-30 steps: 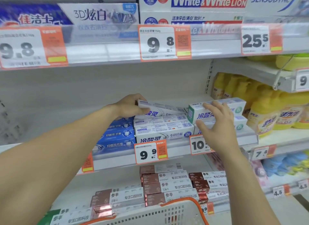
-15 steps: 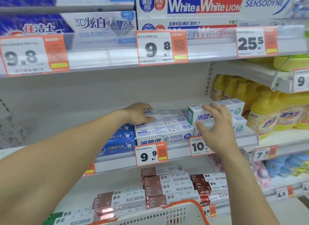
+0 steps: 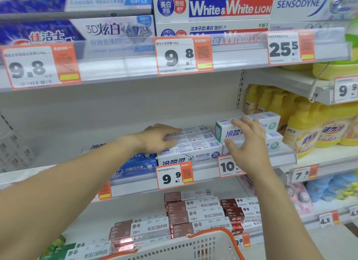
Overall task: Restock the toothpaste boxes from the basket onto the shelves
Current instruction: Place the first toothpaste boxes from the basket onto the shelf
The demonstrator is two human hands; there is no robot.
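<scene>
On the middle shelf (image 3: pixel 135 184) lies a stack of white toothpaste boxes (image 3: pixel 197 145). My left hand (image 3: pixel 160 137) rests flat on the top box, fingers pointing right. Right of it sit two stacked white-and-green boxes (image 3: pixel 271 123). My right hand (image 3: pixel 246 141) touches the front of the upper one with spread fingers, thumb low. Blue boxes (image 3: pixel 139 166) lie left of the white stack, partly behind my left forearm. The white basket with an orange rim (image 3: pixel 213 233) shows at the bottom edge; its contents are out of view.
Brown-and-white boxes (image 3: pixel 193 211) fill the lower shelf. Yellow bottles (image 3: pixel 310 132) stand on the neighbouring shelf to the right. The upper shelf rail with price tags (image 3: pixel 174 54) overhangs the hands. Bare shelf space lies behind and left of the blue boxes.
My left hand has lowered the white box it held tilted and laid it flat on the stack. My right hand stays on the green-and-white box.
</scene>
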